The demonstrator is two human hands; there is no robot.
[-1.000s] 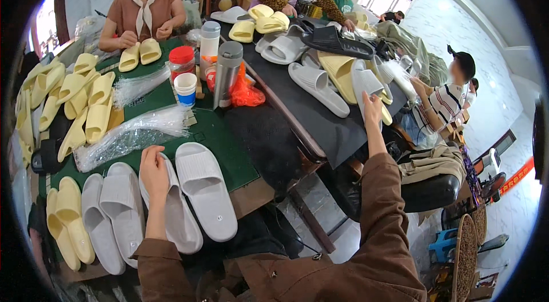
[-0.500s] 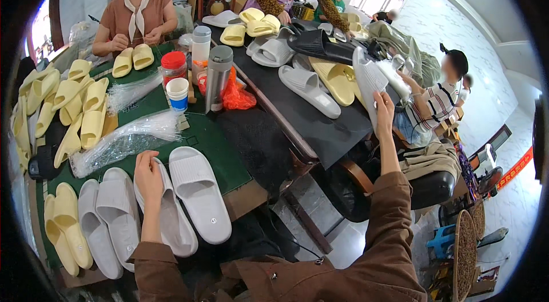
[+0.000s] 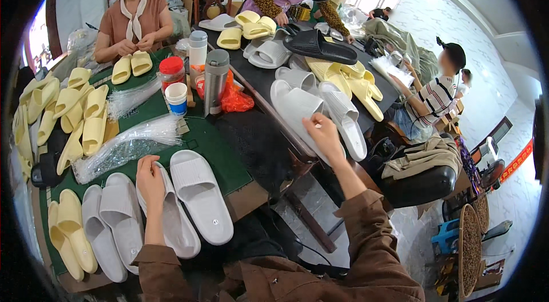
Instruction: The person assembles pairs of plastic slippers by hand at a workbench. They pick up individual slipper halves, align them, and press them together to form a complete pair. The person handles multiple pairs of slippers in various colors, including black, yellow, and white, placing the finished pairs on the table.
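Note:
On the left, my left hand (image 3: 150, 183) lies over the upper of a grey slipper (image 3: 178, 226), its fingers bent together at the slipper's edge. Right beside it is another grey slipper (image 3: 206, 210). My right hand (image 3: 323, 135) is closed on a grey slide slipper (image 3: 290, 106) above the dark table's near edge. A second grey slipper (image 3: 350, 130) is tilted just right of that hand; I cannot tell whether it is gripped too. Further left are a grey pair (image 3: 121, 210) and a pale yellow pair (image 3: 72, 233).
The green table (image 3: 220, 159) holds clear plastic strips (image 3: 134, 139), a steel flask (image 3: 216, 82), a paper cup (image 3: 176, 99) and piled yellow slippers (image 3: 71, 99). More slippers, including a black slipper (image 3: 320, 46), lie on the dark table (image 3: 260, 82). Several people work around it.
My right hand has come left and nearer with the grey slipper, away from the dark table's right side. My left hand has stayed on its slipper. The view has shifted slightly.

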